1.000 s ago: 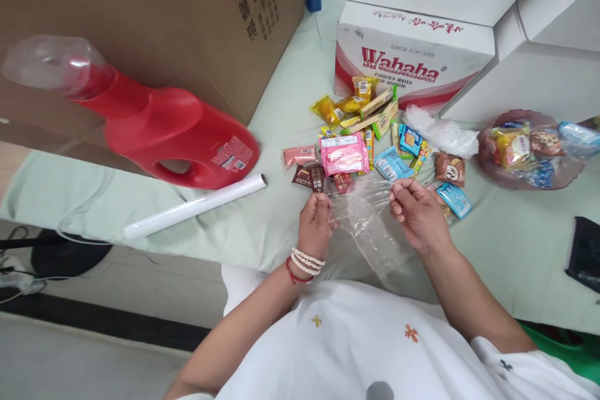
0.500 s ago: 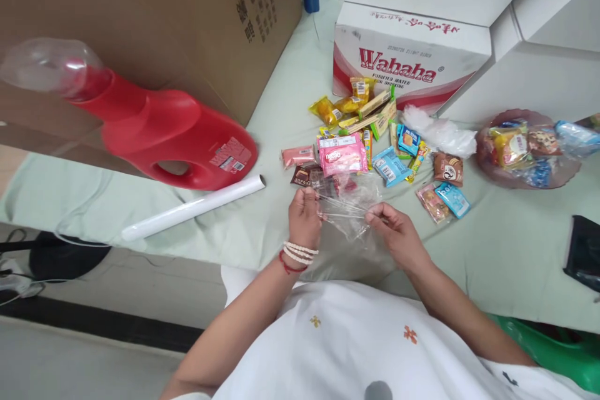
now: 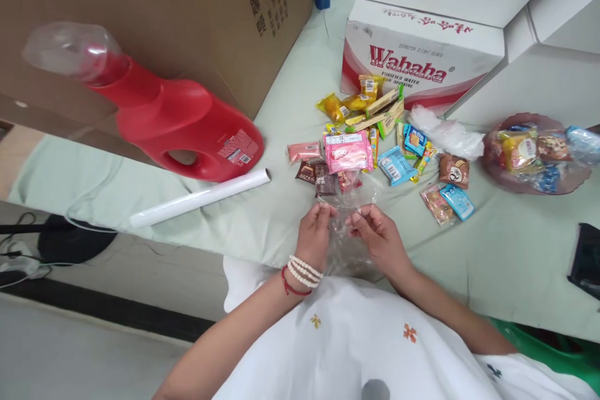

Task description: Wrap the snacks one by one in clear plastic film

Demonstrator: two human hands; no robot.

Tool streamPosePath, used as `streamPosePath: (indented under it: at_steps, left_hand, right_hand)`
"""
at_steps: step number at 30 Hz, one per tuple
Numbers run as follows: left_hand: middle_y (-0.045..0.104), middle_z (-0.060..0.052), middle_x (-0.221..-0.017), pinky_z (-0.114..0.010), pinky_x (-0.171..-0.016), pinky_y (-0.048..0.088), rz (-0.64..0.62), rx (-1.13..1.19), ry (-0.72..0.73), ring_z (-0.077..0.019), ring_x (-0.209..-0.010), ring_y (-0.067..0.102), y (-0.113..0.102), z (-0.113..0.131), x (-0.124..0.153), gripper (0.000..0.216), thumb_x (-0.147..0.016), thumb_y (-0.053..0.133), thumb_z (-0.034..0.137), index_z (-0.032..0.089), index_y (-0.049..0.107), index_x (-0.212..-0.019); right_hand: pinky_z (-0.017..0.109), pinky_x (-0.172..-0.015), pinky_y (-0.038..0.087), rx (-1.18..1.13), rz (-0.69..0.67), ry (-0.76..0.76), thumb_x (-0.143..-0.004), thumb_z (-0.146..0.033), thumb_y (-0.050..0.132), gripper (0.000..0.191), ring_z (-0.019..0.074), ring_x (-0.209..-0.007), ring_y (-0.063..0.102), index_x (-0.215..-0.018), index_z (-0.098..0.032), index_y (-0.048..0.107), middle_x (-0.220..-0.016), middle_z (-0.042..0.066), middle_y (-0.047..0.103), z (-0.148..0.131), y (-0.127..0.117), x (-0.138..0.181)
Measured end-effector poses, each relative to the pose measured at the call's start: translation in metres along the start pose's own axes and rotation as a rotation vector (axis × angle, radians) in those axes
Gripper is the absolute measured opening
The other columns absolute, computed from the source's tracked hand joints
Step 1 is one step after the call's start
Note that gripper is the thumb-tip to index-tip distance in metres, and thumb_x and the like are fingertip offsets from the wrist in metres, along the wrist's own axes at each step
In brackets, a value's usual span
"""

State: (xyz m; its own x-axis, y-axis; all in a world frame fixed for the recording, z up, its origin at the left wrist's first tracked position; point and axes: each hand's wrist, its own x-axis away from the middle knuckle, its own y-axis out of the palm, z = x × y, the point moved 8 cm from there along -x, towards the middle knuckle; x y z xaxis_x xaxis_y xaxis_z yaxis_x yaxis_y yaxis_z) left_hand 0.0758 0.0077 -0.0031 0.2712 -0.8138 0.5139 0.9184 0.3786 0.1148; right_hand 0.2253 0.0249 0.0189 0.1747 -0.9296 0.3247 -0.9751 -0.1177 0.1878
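My left hand (image 3: pixel 313 236) and my right hand (image 3: pixel 380 239) both pinch the top edge of a clear plastic bag (image 3: pixel 345 234), held close together just above the near edge of the table. The bag hangs crumpled between them. Right beyond my fingers lie several wrapped snacks: dark brown packets (image 3: pixel 319 177), a pink wafer pack (image 3: pixel 347 152), a small pink bar (image 3: pixel 304 151) and a blue packet (image 3: pixel 394 165). Beads and a red string circle my left wrist.
A red detergent jug (image 3: pixel 178 128) lies on its side at left, a white paper roll (image 3: pixel 199 198) before it. A large brown carton (image 3: pixel 154 12), a Wahaha box (image 3: pixel 417 59), a plate of snacks (image 3: pixel 532 156) and a black object (image 3: pixel 585 259) surround the pale green cloth (image 3: pixel 506 244).
My hands have drawn together, from wide apart with the bag stretched between them to almost touching. The bag is now bunched up between them.
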Motion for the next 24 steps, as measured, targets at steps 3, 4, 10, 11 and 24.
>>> streamPosePath:
  at_steps: [3,4,10,11,24]
  left_hand:
    - [0.047,0.005,-0.060,-0.025,-0.055,0.045,0.123,0.127,0.019,-0.0108,-0.054,0.046,-0.010,-0.005,-0.010,0.047,-0.085,0.062,0.066,0.022,0.050,-0.074]
    - [0.041,0.008,-0.056,-0.025,-0.051,0.043,0.137,0.142,-0.001,-0.0097,-0.048,0.041,-0.011,-0.008,-0.013,0.046,-0.086,0.061,0.065,0.023,0.049,-0.074]
    - [0.030,0.012,-0.050,-0.021,-0.040,0.034,-0.061,0.130,-0.019,-0.0063,-0.038,0.029,-0.009,-0.006,-0.019,0.047,-0.085,0.065,0.065,0.023,0.047,-0.075]
    - [0.030,0.012,-0.051,-0.020,-0.040,0.035,-0.098,0.134,-0.018,-0.0056,-0.038,0.028,-0.010,-0.005,-0.019,0.047,-0.084,0.067,0.065,0.023,0.047,-0.076]
    - [0.056,0.005,-0.072,-0.030,-0.072,0.059,-0.159,0.278,-0.037,-0.0125,-0.070,0.063,-0.049,0.020,-0.033,0.042,-0.077,0.079,0.055,0.022,0.053,-0.085]
  right_hand:
    - [0.027,-0.068,0.051,-0.064,0.072,-0.005,-0.086,-0.054,0.073,0.033,0.0150,-0.073,0.056,-0.082,-0.023,0.062,-0.080,-0.001,0.063,0.000,-0.004,0.001]
    - [0.027,-0.067,0.050,-0.095,0.108,0.005,-0.085,-0.054,0.075,0.034,0.0143,-0.071,0.055,-0.081,-0.023,0.061,-0.079,-0.001,0.062,0.001,-0.008,0.002]
    - [0.025,-0.064,0.048,-0.093,0.147,0.104,-0.076,-0.055,0.082,0.039,0.0132,-0.069,0.052,-0.079,-0.023,0.060,-0.078,-0.001,0.059,-0.001,-0.035,0.005]
    - [0.026,-0.064,0.047,-0.061,0.143,0.106,-0.075,-0.056,0.082,0.040,0.0134,-0.068,0.051,-0.079,-0.023,0.060,-0.078,-0.001,0.058,-0.005,-0.042,0.005]
    - [0.027,-0.057,0.045,-0.073,0.113,0.145,-0.077,-0.052,0.083,0.036,0.0136,-0.064,0.047,-0.080,-0.025,0.060,-0.073,-0.001,0.051,-0.018,-0.104,0.015]
